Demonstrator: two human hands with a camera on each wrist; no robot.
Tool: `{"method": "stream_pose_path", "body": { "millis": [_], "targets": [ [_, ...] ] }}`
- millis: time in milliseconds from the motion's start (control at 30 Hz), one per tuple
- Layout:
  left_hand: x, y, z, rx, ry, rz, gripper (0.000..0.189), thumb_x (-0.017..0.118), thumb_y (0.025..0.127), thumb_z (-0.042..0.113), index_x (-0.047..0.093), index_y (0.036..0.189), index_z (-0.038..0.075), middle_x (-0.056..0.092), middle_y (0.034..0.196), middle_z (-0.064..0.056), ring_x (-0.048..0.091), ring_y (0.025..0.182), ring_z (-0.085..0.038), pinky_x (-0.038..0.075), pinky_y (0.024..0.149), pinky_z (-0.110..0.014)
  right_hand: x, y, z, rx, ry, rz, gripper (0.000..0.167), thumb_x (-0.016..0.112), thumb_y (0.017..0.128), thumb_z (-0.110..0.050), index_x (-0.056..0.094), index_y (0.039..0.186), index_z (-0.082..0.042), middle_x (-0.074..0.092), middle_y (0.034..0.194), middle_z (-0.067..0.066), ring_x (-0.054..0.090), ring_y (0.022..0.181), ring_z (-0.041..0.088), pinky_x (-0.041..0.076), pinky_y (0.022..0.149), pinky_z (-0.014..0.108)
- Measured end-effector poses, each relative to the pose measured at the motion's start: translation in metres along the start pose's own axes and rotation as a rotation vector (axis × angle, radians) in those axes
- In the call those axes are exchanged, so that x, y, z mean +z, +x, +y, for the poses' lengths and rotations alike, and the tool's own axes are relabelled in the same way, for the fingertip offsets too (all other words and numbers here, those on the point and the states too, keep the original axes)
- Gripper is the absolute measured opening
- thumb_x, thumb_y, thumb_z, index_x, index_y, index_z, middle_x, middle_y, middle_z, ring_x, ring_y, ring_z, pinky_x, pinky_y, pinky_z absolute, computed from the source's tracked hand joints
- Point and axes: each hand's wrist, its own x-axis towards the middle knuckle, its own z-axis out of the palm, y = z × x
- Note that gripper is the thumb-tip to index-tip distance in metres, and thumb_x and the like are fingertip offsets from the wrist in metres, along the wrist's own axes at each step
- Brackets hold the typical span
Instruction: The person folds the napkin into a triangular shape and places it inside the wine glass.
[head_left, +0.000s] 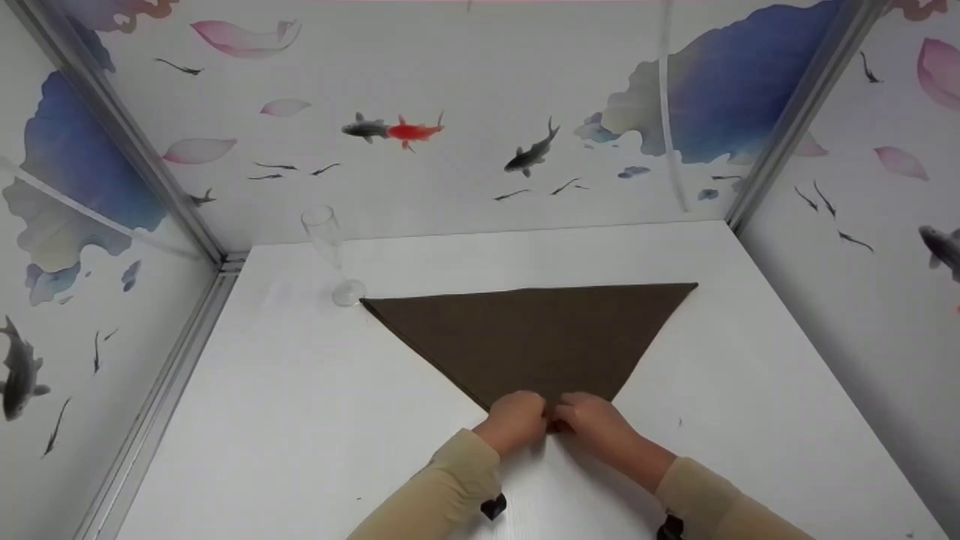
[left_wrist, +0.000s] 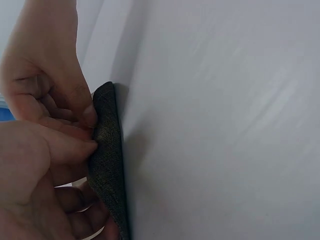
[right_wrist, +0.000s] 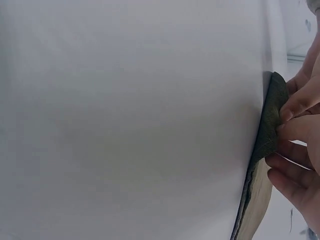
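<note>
A dark brown cloth napkin (head_left: 536, 337) lies flat on the table in a triangle, its long edge at the far side and its point toward me. At that near point my left hand (head_left: 517, 422) and right hand (head_left: 596, 427) are side by side. Both pinch the near edge between thumb and fingers. From the left wrist, the pinched edge (left_wrist: 107, 145) appears as a thick fold or roll, with the left fingers (left_wrist: 82, 150) right behind it. The right wrist view shows the same fold (right_wrist: 270, 117) under the right fingertips (right_wrist: 287, 131).
A clear stemmed glass (head_left: 324, 234) stands at the back left, its foot close to the napkin's left corner. White panels printed with fish (head_left: 529, 150) and petals enclose the white table (head_left: 300, 420) on the left, back and right. Metal rails (head_left: 187, 352) run along the left side.
</note>
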Motion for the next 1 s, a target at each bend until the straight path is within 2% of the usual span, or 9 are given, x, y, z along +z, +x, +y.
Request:
{"method": "stream_pose_path", "body": {
  "millis": [100,233,400,567,733,867,1000],
  "targets": [
    [-0.0012,0.0015,-0.0006,-0.003,-0.005,0.005,0.026,0.063,0.091,0.013,0.057,0.066,0.012,0.049,0.065,0.003,0.038,0.059,-0.013,0.04,0.056,-0.03,0.0005,-0.0003,0.0001,-0.016,0.008,0.001,0.008,0.08,0.08,-0.013,0.073,0.083,-0.012,0.054,0.075,-0.002,0.054,0.07,0.013,0.049,0.061,0.028],
    [-0.0018,0.0023,-0.0022,0.013,-0.026,0.049,0.023,0.066,0.089,0.011,0.058,0.067,0.011,0.052,0.064,0.002,0.041,0.058,-0.013,0.041,0.055,-0.03,0.0014,0.0011,0.0005,-0.014,0.018,-0.017,0.009,0.081,0.08,-0.012,0.074,0.085,-0.01,0.054,0.077,-0.001,0.054,0.071,0.013,0.049,0.062,0.028],
    [-0.001,0.0005,-0.002,0.077,0.019,0.112,0.01,0.072,0.087,0.014,0.067,0.079,0.012,0.06,0.074,0.002,0.056,0.068,-0.012,0.047,0.061,-0.028,0.0034,0.0023,0.0021,-0.011,0.025,-0.033,0.007,0.079,0.081,-0.009,0.074,0.086,-0.009,0.056,0.076,0.0,0.056,0.071,0.014,0.049,0.062,0.029],
    [-0.0024,-0.0025,-0.0003,0.143,0.08,0.16,0.013,0.074,0.085,0.012,0.068,0.074,0.013,0.058,0.071,0.002,0.055,0.068,-0.012,0.047,0.061,-0.027,0.0037,0.0032,0.004,-0.001,0.082,-0.035,0.008,0.079,0.08,-0.004,0.074,0.085,-0.007,0.059,0.077,0.002,0.057,0.071,0.014,0.05,0.061,0.029],
    [-0.0043,-0.0038,0.0001,0.136,0.091,0.123,0.015,0.078,0.08,0.012,0.066,0.071,0.014,0.055,0.068,0.004,0.047,0.062,-0.01,0.044,0.059,-0.028,0.0013,0.0054,0.0049,0.021,0.149,-0.064,0.011,0.078,0.081,-0.004,0.076,0.091,-0.008,0.065,0.083,0.001,0.062,0.077,0.014,0.053,0.067,0.029],
    [-0.0033,-0.0045,-0.0014,0.139,0.126,0.118,0.018,0.082,0.076,0.016,0.064,0.07,0.015,0.057,0.069,0.003,0.052,0.063,-0.012,0.046,0.059,-0.029,0.0003,0.0059,0.0041,0.049,0.218,-0.091,0.011,0.076,0.084,-0.007,0.076,0.094,-0.01,0.068,0.087,-0.001,0.063,0.081,0.012,0.053,0.069,0.03],
    [-0.002,-0.005,-0.0026,0.141,0.163,0.136,0.022,0.08,0.078,0.019,0.061,0.068,0.015,0.062,0.071,0.001,0.059,0.067,-0.015,0.048,0.06,-0.031,0.0,0.0057,0.0025,0.063,0.287,-0.087,0.01,0.073,0.086,-0.007,0.073,0.095,-0.011,0.068,0.089,-0.001,0.063,0.082,0.013,0.053,0.071,0.031]
  ]
}}
